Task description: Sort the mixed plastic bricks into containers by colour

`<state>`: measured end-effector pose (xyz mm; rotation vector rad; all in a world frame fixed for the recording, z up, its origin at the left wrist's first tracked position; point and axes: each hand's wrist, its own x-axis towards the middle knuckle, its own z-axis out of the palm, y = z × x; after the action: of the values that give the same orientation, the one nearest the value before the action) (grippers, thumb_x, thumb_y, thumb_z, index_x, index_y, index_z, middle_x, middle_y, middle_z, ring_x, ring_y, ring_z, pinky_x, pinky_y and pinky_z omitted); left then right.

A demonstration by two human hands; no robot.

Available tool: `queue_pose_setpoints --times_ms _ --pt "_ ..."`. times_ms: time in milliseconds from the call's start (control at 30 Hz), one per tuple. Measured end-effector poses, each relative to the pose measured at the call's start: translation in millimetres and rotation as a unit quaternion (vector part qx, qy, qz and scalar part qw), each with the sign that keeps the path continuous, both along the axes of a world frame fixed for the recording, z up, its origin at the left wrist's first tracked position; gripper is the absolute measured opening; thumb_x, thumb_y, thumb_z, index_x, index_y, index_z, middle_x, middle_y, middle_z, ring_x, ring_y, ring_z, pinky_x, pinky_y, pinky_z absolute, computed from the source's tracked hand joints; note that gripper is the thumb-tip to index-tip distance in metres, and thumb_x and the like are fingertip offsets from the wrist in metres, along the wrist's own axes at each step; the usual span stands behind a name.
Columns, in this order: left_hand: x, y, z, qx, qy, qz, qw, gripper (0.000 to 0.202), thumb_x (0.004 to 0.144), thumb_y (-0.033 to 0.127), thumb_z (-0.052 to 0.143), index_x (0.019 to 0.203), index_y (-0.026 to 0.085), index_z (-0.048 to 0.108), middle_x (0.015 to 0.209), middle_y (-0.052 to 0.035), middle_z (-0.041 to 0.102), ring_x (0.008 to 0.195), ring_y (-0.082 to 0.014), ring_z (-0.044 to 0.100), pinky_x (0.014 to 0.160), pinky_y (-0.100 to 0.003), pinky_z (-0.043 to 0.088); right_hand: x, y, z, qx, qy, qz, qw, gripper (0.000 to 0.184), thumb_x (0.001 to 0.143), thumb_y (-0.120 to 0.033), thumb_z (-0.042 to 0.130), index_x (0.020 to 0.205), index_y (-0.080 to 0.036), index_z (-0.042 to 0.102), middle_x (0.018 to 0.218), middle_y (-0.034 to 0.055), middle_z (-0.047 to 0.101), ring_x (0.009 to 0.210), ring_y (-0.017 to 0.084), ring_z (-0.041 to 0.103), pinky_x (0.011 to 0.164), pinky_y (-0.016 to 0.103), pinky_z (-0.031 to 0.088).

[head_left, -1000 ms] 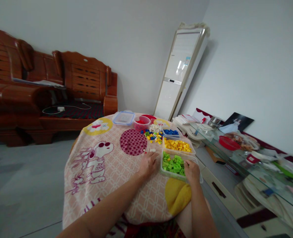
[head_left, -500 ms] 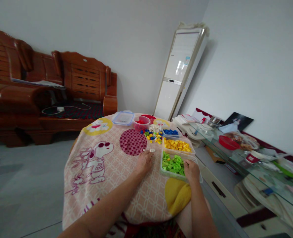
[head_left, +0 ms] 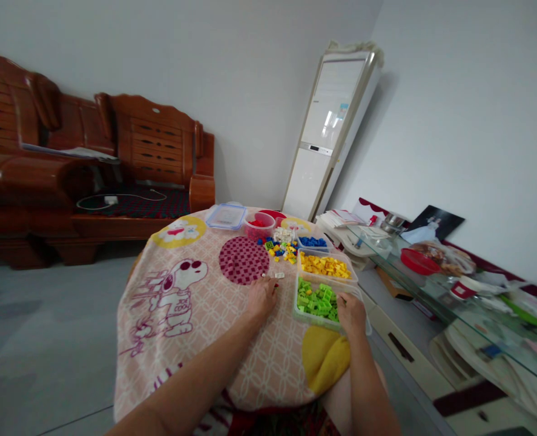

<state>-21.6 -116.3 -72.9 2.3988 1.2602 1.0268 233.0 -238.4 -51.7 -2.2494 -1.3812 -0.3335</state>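
My left hand (head_left: 262, 298) rests on the patterned tablecloth with its fingers curled. A tiny dark red and green spot shows at its fingertips, too small to name. Just beyond it lies a white toy brick (head_left: 280, 275). My right hand (head_left: 352, 312) is at the right end of a clear plastic box of green toy bricks (head_left: 317, 300), its fingers pinched together; what they hold is hidden. Behind that box stands a box of yellow bricks (head_left: 326, 265), then one of blue bricks (head_left: 312, 242). A mixed pile of loose bricks (head_left: 283, 249) lies left of them.
A round tub of red bricks (head_left: 259, 225), a container of white bricks (head_left: 284, 234) and a blue-edged lid (head_left: 226, 216) are at the table's far side. Right of the table stands a cluttered glass-topped cabinet (head_left: 450, 309); a wooden sofa (head_left: 154, 157) is at the left.
My left hand has shifted very slightly left, and a small coloured spot shows more at its fingertips. My right hand stays in place at the green box.
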Motion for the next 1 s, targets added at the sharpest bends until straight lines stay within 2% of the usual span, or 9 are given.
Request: queue_pose_setpoints --times_ms 100,200,367,467,600,767,1000 --pt "-0.4 0.4 0.8 0.002 0.011 -0.006 1.000 0.029 0.085 0.012 0.052 0.107 0.016 0.071 0.097 -0.0124 0.070 0.094 -0.0265 0.063 0.086 -0.041 0.046 -0.3 0.0 0.3 0.001 0.001 0.006 1.000 0.032 0.092 -0.023 0.045 0.098 -0.017 0.076 0.095 0.0090 0.075 0.083 0.019 0.064 0.075 0.026 0.040" --pt "0.7 1.6 0.0 0.019 -0.018 -0.026 0.999 0.030 0.085 0.014 0.051 0.108 0.017 0.071 0.095 -0.0115 0.071 0.094 -0.0254 0.063 0.087 -0.041 0.047 -0.6 -0.5 0.4 0.007 -0.003 0.011 1.000 0.033 0.092 -0.022 0.045 0.099 -0.017 0.076 0.094 0.0095 0.075 0.083 0.019 0.064 0.076 0.027 0.040" --pt "5.2 5.0 -7.4 0.048 -0.056 -0.061 0.995 0.033 0.084 0.013 0.049 0.109 0.017 0.070 0.092 -0.0095 0.070 0.090 -0.0227 0.063 0.086 -0.038 0.049 -1.0 -0.9 1.0 0.005 -0.008 0.008 1.000 0.032 0.092 -0.022 0.045 0.094 -0.019 0.077 0.089 0.0082 0.074 0.080 0.018 0.063 0.072 0.026 0.040" --pt "7.1 5.6 -9.6 0.056 -0.061 -0.071 0.994 0.032 0.083 0.014 0.049 0.107 0.017 0.070 0.090 -0.0087 0.070 0.088 -0.0213 0.063 0.083 -0.036 0.049 -1.0 -0.6 1.3 0.001 -0.005 0.007 1.000 0.031 0.092 -0.023 0.046 0.096 -0.019 0.077 0.092 0.0082 0.075 0.081 0.018 0.063 0.072 0.026 0.040" --pt "8.4 1.3 -5.9 0.064 -0.081 -0.087 0.991 0.030 0.084 0.015 0.049 0.104 0.017 0.071 0.088 -0.0085 0.070 0.084 -0.0204 0.062 0.079 -0.034 0.050 -0.9 -0.4 0.8 0.010 0.000 0.009 1.000 0.032 0.092 -0.023 0.045 0.098 -0.018 0.077 0.095 0.0088 0.075 0.084 0.018 0.064 0.075 0.026 0.041" --pt "11.2 -7.7 0.9 0.078 -0.105 -0.105 0.986 0.027 0.087 0.018 0.048 0.101 0.020 0.072 0.092 -0.0081 0.070 0.089 -0.0193 0.062 0.082 -0.033 0.051 0.0 0.0 -0.6 0.014 0.005 0.007 1.000 0.032 0.091 -0.022 0.046 0.100 -0.017 0.077 0.097 0.0092 0.075 0.086 0.019 0.065 0.078 0.026 0.041" --pt "12.9 -9.9 0.8 0.081 -0.141 -0.129 0.978 0.026 0.091 0.019 0.047 0.101 0.019 0.071 0.094 -0.0081 0.070 0.090 -0.0183 0.062 0.083 -0.031 0.051 1.7 0.1 -2.0 0.016 0.010 0.018 1.000 0.033 0.092 -0.022 0.044 0.100 -0.016 0.076 0.097 0.0104 0.075 0.087 0.019 0.065 0.079 0.026 0.042"
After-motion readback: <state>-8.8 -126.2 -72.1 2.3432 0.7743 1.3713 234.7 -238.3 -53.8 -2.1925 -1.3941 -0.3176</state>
